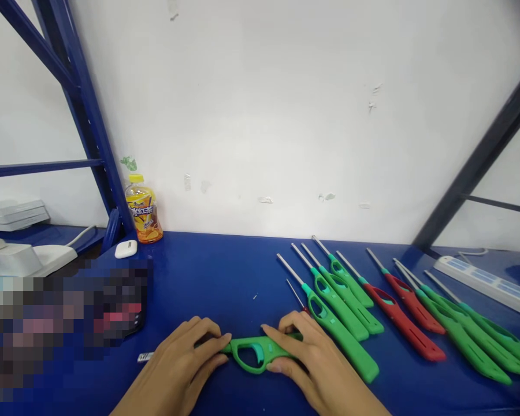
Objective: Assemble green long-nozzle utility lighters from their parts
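A green lighter [265, 348] with a trigger loop lies sideways between my hands, low in the middle of the view. My left hand [186, 355] pinches its left end, near the nozzle, whose metal tip shows beyond the hand. Around the body's right part, the fingers of my right hand [309, 358] are closed. A thin screwdriver [298, 296] with a red handle lies just beyond my right hand. Next to it on the right is a green lighter [344, 335], the nearest of several green ones; two red lighters [405, 323] lie among them.
On the blue table [208, 277] stand a drink bottle [145, 214] and a white earphone case [126, 249] at the back left. A phone [134, 323] lies at the left, partly pixelated. A white power strip [489, 283] is at the far right. Blue shelf posts [89, 115] frame the wall.
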The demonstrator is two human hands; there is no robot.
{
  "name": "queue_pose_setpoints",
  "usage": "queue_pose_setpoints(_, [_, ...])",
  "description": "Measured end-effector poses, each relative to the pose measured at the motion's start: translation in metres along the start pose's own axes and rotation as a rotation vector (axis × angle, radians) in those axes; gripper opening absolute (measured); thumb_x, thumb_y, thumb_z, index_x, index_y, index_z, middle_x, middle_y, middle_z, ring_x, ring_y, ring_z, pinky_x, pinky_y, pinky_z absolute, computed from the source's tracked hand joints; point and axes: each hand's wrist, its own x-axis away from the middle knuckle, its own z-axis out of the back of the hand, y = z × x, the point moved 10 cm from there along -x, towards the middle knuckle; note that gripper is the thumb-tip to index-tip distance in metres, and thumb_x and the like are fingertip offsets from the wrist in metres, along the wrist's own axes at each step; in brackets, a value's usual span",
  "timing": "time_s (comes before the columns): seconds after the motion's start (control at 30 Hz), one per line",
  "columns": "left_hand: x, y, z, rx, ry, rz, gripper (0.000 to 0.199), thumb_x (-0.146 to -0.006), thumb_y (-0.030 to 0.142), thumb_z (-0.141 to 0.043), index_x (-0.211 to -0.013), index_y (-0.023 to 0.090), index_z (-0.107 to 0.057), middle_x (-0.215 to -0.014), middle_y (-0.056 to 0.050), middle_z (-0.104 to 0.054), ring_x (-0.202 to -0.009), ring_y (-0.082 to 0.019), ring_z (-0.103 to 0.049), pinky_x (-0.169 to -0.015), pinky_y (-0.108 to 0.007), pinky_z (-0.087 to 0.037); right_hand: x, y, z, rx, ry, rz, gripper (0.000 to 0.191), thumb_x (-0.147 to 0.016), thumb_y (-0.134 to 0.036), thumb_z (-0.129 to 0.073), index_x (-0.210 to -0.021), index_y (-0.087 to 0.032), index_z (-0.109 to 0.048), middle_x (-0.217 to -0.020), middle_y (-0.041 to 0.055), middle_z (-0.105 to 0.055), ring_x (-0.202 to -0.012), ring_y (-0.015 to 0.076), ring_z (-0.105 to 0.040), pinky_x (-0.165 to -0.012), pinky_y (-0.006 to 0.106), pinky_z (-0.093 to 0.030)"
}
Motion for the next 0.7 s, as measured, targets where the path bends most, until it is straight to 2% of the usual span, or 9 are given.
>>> queue_pose_setpoints(0.13, [-0.006,0.006,0.001,-0.066,-0.012,-0.037,0.036,-0.12,0.034,-0.04,-0.103,0.027,-0.072,-0.092,0.003,-0.074,-0.075,-0.013,-0.073,-0.074,-0.022,-0.06,-0.002,0.002,-0.002,0.03,0.002,0.001,0.046,-0.109,-0.027,-0.069,-0.155,-0.027,-0.066,-0.126,0.0095,-0.067,-0.117,0.0283,-0.07,-0.108,0.047,-0.059])
queue_pose_setpoints(0.4, [-0.003,0.003,-0.005,-0.082,-0.011,-0.056,0.041,-0.12,0.031,-0.037,-0.102,0.028,-0.074,-0.089,0.003,-0.074,-0.071,-0.013,-0.07,-0.071,-0.023,-0.059,-0.005,0.005,-0.002,0.058,0.069,0.023,0.047,-0.101,-0.027,-0.081,-0.147,-0.03,-0.072,-0.114,0.0062,-0.072,-0.107,0.0291,-0.073,-0.101,0.048,-0.062])
queue_pose_setpoints(0.6, [-0.003,0.002,-0.002,-0.088,-0.009,-0.04,0.035,-0.119,0.033,-0.042,-0.115,0.03,-0.077,-0.096,0.004,-0.078,-0.081,-0.012,-0.076,-0.077,-0.02,-0.061,0.001,0.003,0.001,0.007,0.085,-0.036,0.04,-0.104,-0.031,-0.078,-0.144,-0.028,-0.071,-0.12,0.0056,-0.07,-0.115,0.0276,-0.07,-0.11,0.049,-0.057])
queue_pose_setpoints(0.7, [0.007,0.005,0.006,-0.209,0.018,-0.036,0.033,-0.118,0.044,-0.045,-0.134,0.034,-0.072,-0.11,0.005,-0.083,-0.092,-0.016,-0.081,-0.083,-0.025,-0.064,0.004,0.002,0.0,0.015,0.081,-0.029,0.037,-0.106,-0.029,-0.075,-0.143,-0.027,-0.07,-0.122,0.0061,-0.07,-0.118,0.0288,-0.069,-0.11,0.051,-0.057])
